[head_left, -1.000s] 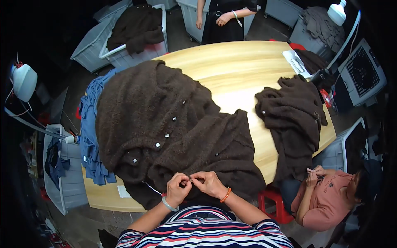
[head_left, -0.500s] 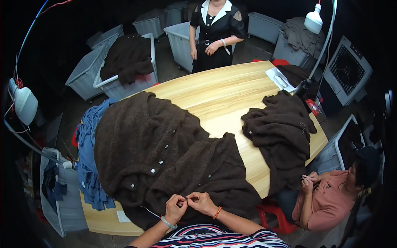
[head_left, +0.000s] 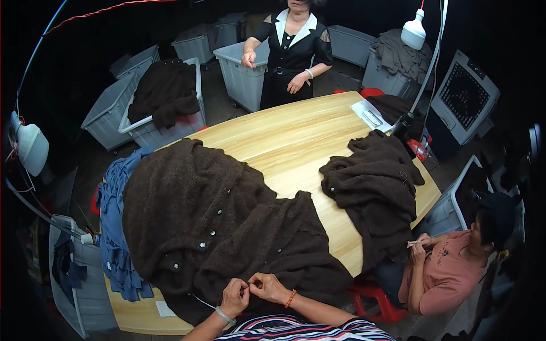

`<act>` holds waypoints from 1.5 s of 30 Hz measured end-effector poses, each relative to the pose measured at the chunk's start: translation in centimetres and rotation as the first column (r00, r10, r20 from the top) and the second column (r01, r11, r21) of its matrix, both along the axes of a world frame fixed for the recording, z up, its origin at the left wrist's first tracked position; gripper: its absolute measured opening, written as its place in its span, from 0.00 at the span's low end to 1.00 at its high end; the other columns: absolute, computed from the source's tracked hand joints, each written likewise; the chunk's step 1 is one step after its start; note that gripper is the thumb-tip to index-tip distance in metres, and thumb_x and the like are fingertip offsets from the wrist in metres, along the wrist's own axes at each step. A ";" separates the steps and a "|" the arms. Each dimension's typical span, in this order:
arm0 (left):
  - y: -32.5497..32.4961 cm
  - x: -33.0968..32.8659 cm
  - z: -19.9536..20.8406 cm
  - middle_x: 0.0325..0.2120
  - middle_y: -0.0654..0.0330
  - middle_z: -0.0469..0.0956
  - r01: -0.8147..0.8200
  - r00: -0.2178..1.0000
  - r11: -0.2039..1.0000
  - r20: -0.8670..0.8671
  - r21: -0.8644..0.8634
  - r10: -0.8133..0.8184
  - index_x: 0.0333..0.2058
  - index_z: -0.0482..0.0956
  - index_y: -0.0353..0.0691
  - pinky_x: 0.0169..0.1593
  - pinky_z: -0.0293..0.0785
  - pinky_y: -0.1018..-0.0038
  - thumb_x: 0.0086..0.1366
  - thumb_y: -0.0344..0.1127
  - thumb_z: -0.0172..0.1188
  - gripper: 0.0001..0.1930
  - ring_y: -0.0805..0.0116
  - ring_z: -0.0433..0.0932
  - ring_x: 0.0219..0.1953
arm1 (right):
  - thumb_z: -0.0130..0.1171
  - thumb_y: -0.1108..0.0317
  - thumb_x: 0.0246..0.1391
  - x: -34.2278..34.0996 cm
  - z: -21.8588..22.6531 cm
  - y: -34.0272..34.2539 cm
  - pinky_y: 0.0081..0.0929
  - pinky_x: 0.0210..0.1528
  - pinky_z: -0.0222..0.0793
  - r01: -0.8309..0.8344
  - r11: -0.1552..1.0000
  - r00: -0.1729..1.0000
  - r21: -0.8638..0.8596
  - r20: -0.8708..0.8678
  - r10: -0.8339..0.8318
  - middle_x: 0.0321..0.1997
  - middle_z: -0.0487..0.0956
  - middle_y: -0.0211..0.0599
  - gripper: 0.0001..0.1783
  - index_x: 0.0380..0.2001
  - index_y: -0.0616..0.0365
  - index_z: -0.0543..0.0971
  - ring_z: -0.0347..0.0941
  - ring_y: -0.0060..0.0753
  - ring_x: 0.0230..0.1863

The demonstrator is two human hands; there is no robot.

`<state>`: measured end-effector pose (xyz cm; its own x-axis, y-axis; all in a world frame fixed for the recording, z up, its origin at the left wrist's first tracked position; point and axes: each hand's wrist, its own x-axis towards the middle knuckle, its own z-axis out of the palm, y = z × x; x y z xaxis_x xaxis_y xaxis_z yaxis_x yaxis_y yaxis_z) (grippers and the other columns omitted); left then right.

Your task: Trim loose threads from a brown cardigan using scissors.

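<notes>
left hand (head_left: 234, 298) and right hand (head_left: 271, 288): grip of each pinched, thumb to fingertip, close together; item between too small to tell. dark brown knit garments (head_left: 187, 196) with shiny buttons (head_left: 202, 245) heaped on table (head_left: 273, 139), directly before both hands. blue garments (head_left: 115, 227) beside heap, left. second brown knit pile (head_left: 375, 196) right, apart.

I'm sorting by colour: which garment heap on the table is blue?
The blue heap lies at the left edge of the table. The large heap by the left hand and right hand and the smaller heap rightward are dark brown.
</notes>
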<state>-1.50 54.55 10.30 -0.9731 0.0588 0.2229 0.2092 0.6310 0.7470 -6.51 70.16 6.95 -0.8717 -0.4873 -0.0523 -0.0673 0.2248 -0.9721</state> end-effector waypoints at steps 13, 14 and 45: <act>1.5 0.8 -0.9 0.26 0.54 0.74 -0.262 0.964 0.947 0.100 0.187 0.247 0.28 0.75 0.34 0.27 0.73 0.74 0.51 0.21 0.62 0.06 0.62 0.76 0.24 | 0.63 0.68 0.47 0.0 1.0 -0.1 0.24 0.30 0.74 0.041 0.999 0.999 0.036 0.004 -0.041 0.26 0.81 0.43 0.13 0.33 0.67 0.79 0.79 0.26 0.26; 1.7 0.8 -0.9 0.26 0.54 0.74 -0.251 0.968 0.952 0.077 0.177 0.241 0.28 0.74 0.34 0.28 0.73 0.72 0.50 0.21 0.62 0.07 0.60 0.76 0.25 | 0.63 0.68 0.47 0.2 1.1 0.0 0.23 0.29 0.73 0.054 0.998 0.998 0.022 0.023 -0.055 0.25 0.81 0.41 0.13 0.33 0.67 0.79 0.78 0.25 0.25; 0.9 -0.1 -0.9 0.28 0.54 0.73 -0.190 0.978 0.931 0.138 0.310 0.154 0.30 0.74 0.33 0.30 0.76 0.76 0.54 0.21 0.60 0.05 0.65 0.78 0.27 | 0.61 0.74 0.56 -1.8 0.3 1.1 0.20 0.38 0.77 0.070 0.963 0.817 -0.262 0.569 0.095 0.34 0.81 0.36 0.09 0.38 0.70 0.78 0.78 0.23 0.33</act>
<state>-1.55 55.43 9.44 -0.9813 -0.1683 0.0932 0.0240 0.3735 0.9273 -8.31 71.22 7.22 -0.7160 -0.5655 -0.4093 0.5175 -0.0365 -0.8549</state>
